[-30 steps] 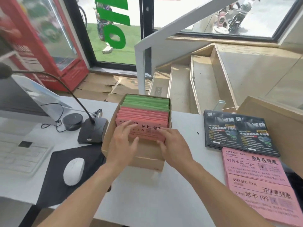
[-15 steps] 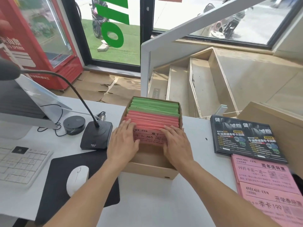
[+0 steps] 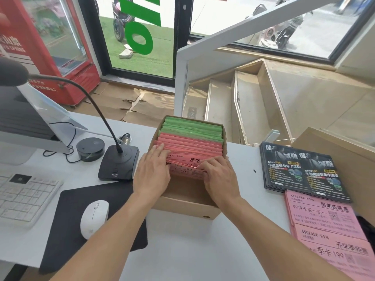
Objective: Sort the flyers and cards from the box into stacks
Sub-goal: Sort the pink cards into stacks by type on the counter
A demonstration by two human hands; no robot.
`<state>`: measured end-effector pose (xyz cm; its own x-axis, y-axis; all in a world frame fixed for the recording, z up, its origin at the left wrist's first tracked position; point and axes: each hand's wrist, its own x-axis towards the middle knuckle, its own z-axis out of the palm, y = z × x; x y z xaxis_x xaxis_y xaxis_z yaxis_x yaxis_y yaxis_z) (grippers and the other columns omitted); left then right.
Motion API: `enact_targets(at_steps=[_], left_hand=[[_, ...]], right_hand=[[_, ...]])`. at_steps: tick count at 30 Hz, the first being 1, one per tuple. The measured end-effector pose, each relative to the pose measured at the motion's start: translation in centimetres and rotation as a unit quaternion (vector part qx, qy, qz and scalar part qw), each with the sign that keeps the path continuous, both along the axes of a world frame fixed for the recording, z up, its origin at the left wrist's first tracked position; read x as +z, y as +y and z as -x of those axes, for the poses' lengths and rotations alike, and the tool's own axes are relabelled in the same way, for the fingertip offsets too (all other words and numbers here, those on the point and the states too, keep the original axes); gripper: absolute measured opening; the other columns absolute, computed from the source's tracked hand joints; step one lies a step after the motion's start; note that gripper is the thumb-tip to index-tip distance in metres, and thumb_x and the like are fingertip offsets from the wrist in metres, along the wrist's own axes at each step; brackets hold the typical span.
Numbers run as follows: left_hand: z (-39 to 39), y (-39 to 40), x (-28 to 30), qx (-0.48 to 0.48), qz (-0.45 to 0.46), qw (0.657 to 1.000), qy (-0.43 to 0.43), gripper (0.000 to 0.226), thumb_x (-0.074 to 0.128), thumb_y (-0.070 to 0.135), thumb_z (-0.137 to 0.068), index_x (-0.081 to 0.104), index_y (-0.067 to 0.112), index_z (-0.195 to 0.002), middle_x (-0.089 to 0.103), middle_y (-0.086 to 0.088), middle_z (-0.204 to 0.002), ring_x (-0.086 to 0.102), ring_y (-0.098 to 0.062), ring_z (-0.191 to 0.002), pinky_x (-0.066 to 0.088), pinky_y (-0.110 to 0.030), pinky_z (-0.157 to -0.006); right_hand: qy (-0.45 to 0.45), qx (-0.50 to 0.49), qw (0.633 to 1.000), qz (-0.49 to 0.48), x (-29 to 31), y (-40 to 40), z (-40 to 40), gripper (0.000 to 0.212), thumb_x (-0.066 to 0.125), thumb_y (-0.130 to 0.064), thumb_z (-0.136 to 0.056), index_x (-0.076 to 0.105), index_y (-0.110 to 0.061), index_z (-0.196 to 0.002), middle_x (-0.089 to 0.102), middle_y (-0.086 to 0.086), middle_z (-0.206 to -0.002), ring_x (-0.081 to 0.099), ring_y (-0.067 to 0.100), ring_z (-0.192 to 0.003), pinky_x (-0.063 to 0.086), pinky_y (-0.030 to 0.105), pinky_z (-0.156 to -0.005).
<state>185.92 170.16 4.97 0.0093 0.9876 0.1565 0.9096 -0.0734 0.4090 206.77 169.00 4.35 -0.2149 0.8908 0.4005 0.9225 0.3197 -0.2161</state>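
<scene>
A cardboard box (image 3: 183,203) stands on the white tabletop (image 3: 182,250), packed with upright pink flyers (image 3: 190,147) at the near end and green ones (image 3: 192,126) at the far end. The left hand (image 3: 152,173) lies with straight fingers against the front pink flyers. The right hand (image 3: 220,176) has its fingers curled over the top edges of the front flyers, parting them. To the right lie a black flyer stack (image 3: 300,169) and, nearer, two pink card stacks (image 3: 324,220). A mouse (image 3: 94,219) and desk microphone (image 3: 118,163) sit left.
</scene>
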Motion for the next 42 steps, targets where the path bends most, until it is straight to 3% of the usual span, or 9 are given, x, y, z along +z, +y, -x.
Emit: enact_targets(at_steps=[4,10,17,21,25,28,31,38,42], left_hand=[[0.0,0.1,-0.1,-0.005,0.008,1.000,0.006,0.050,0.055,0.023,-0.101,0.044,0.024,-0.149,0.029,0.001,-0.165,0.019,-0.018,-0.154,0.017,-0.041,-0.126],[0.0,0.2,-0.2,-0.003,0.010,1.000,0.004,0.048,0.051,0.027,-0.103,0.043,0.025,-0.151,0.027,0.001,-0.166,0.015,-0.019,-0.155,0.015,-0.041,-0.126],[0.2,-0.4,0.2,-0.009,-0.097,0.991,-0.096,0.018,0.059,0.027,-0.100,0.064,0.022,-0.116,0.046,0.003,-0.154,0.024,-0.017,-0.152,0.024,-0.044,-0.124],[0.6,-1.5,1.2,-0.031,-0.134,0.961,-0.239,0.009,0.071,0.026,-0.093,0.064,0.025,-0.099,0.058,0.012,-0.140,0.050,-0.012,-0.135,0.045,-0.042,-0.109],[-0.2,-3.3,3.5,0.007,-0.104,0.901,-0.422,0.014,0.074,0.021,-0.091,0.061,0.027,-0.090,0.074,0.015,-0.095,0.071,-0.006,-0.091,0.060,-0.036,-0.077],[-2.7,-4.7,5.4,0.019,-0.121,0.888,-0.443,0.016,0.072,0.029,-0.092,0.056,0.028,-0.089,0.072,0.018,-0.089,0.069,-0.002,-0.089,0.054,-0.021,-0.070],[-6.2,-6.3,6.3,-0.027,-0.115,0.881,-0.458,0.016,0.072,0.014,-0.092,0.056,0.013,-0.092,0.066,0.033,-0.089,0.063,0.010,-0.088,0.047,-0.008,-0.071],[-13.7,-12.7,2.4,-0.115,0.037,0.876,-0.467,0.020,0.068,0.015,-0.097,0.055,0.030,-0.091,0.069,0.016,-0.087,0.067,-0.007,-0.086,0.050,-0.018,-0.069],[-17.6,-18.2,-0.3,-0.168,0.113,0.881,-0.428,0.004,0.063,0.021,-0.098,0.061,0.025,-0.098,0.069,0.020,-0.091,0.065,-0.004,-0.088,0.044,-0.009,-0.066]], right_hand=[[-0.041,-0.005,0.995,0.092,0.8,-0.3,0.2,0.025,0.061,-0.010,-0.087,0.069,-0.028,-0.103,0.074,-0.008,-0.094,0.067,0.022,-0.086,0.052,0.035,-0.071],[-0.064,-0.014,0.990,0.122,1.1,-0.1,0.5,0.031,0.050,-0.015,-0.092,0.066,-0.029,-0.113,0.074,-0.008,-0.102,0.069,0.023,-0.091,0.053,0.035,-0.072],[0.146,-0.038,0.988,0.017,0.9,-0.7,0.1,0.032,0.067,-0.005,-0.087,0.072,-0.028,-0.107,0.072,-0.015,-0.101,0.069,0.016,-0.081,0.057,0.034,-0.068],[0.383,-0.047,0.921,0.047,2.4,-1.7,-0.3,0.026,0.070,-0.002,-0.089,0.075,-0.023,-0.103,0.073,-0.017,-0.100,0.069,0.003,-0.097,0.058,0.031,-0.086],[0.511,-0.063,0.855,0.058,5.4,-3.4,-1.0,0.026,0.077,-0.005,-0.087,0.073,-0.029,-0.096,0.075,-0.016,-0.092,0.070,0.004,-0.094,0.059,0.027,-0.077],[0.569,-0.069,0.817,0.063,6.7,-4.6,-2.9,0.028,0.081,-0.005,-0.084,0.071,-0.030,-0.094,0.076,-0.009,-0.093,0.072,0.014,-0.093,0.060,0.031,-0.073],[0.574,-0.104,0.811,0.048,7.1,-6.6,-5.8,0.028,0.080,-0.004,-0.083,0.070,-0.026,-0.096,0.076,-0.005,-0.092,0.072,0.016,-0.091,0.060,0.033,-0.075],[0.511,-0.196,0.831,0.098,5.0,-16.5,-15.4,0.029,0.081,-0.008,-0.083,0.069,-0.033,-0.093,0.076,-0.006,-0.092,0.071,0.015,-0.092,0.058,0.040,-0.081],[0.475,-0.244,0.835,0.134,3.5,-23.8,-20.1,0.026,0.080,-0.007,-0.082,0.068,-0.027,-0.092,0.073,-0.020,-0.090,0.066,0.003,-0.094,0.056,0.020,-0.077]])
